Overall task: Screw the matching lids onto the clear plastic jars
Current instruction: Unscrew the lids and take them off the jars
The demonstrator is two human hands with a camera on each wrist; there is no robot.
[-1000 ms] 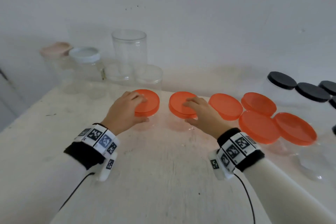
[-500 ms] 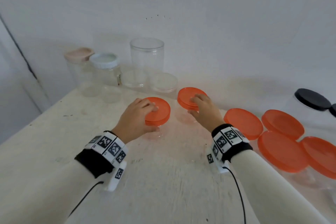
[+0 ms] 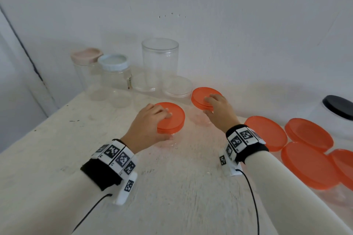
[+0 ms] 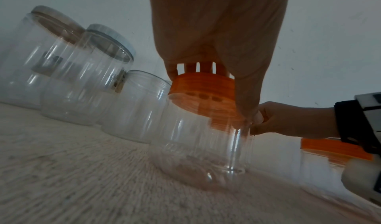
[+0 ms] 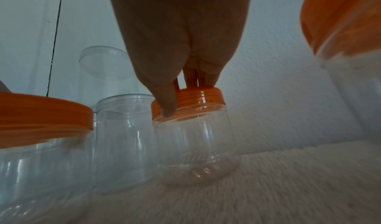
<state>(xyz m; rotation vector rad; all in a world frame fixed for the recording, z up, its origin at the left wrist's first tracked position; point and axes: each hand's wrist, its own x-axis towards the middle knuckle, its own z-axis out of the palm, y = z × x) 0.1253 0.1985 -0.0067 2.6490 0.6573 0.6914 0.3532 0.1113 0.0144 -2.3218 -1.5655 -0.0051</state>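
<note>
Jars of clear plastic with orange screw lids stand on a rough, whitewashed table (image 3: 181,187). From the head view, the left hand (image 3: 147,129) lies palm-down over the near orange lid (image 3: 172,118), fingers (image 3: 162,111) spread across its flat top and thumb wrapped under the rim, grasping it. The right hand (image 3: 219,109) reaches further back and clasps the far orange lid (image 3: 200,96) the same way, fingers on top, thumb on the near edge. Both wrists carry black bands with white coded tags. Four more orange-lidded jars (image 3: 305,133) crowd the right edge, beside a black-lidded one (image 3: 338,106). Against the wall stand a tall open cylinder (image 3: 160,59), a pale blue-lidded jar (image 3: 114,74) and a pink-lidded jar (image 3: 86,63).

From the left wrist, that hand (image 4: 216,37) hangs over its lid (image 4: 203,87), whose ribbed side is translucent; the fingertips (image 4: 190,67) curl over the far edge and the thumb runs down the right side. The jar (image 4: 198,151) beneath is smooth, round-shouldered and sits on the table. The other hand (image 4: 288,118) shows behind it.

From the right wrist, the hand (image 5: 179,32) pinches its ribbed lid (image 5: 198,100), thumb on the near side, fingers behind. Its jar (image 5: 193,146) tilts slightly in this view, base on the table, just beside an open lidless jar (image 5: 125,138)
</note>
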